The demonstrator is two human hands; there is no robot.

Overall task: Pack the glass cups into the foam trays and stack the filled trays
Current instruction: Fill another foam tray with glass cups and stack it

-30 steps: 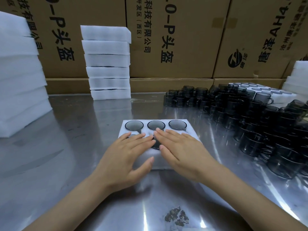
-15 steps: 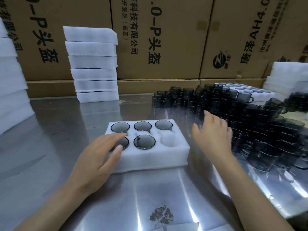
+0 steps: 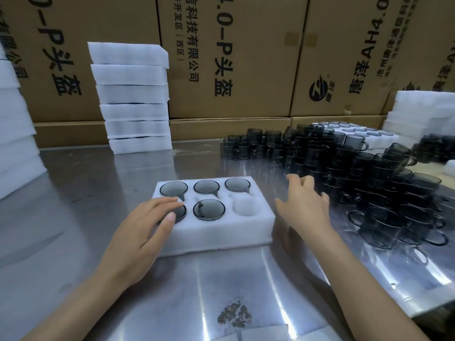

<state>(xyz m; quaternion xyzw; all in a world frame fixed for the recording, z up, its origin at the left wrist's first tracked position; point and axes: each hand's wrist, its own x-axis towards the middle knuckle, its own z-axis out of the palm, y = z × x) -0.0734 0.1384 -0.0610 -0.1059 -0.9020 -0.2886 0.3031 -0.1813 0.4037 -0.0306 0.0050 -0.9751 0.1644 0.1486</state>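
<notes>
My left hand lies palm down, fingers straight and close together, pointing forward and to the right. My thumb runs along the near side, its nail facing up. The left forearm comes in from the lower left corner, bare, angled up toward the middle. My right hand is raised a little, palm turned down and to the left, fingers loosely spread and slightly bent, holding nothing. Its thumb sticks out to the left. The fingertips look a bit blurred. The right forearm enters from the lower right corner and slants up and inward to the wrist.
</notes>
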